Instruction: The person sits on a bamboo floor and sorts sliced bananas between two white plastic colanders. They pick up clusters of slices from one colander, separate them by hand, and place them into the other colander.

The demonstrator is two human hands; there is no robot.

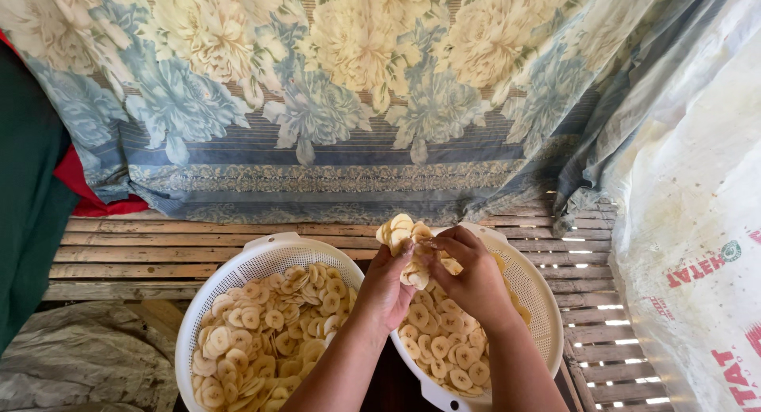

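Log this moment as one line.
left hand: holds clump of pale round slices | right hand: fingers picking at clump | below: two white plastic colanders of slices | surface: wooden slats

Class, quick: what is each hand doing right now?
Left hand: closed on a stack of pale banana slices.
Right hand: fingers pinching the same stack.

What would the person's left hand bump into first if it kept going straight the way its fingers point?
Probably the clump of pale slices that the left hand already touches at its fingertips; beyond those lie the wooden slats and the flowered cloth, though depth is unclear.
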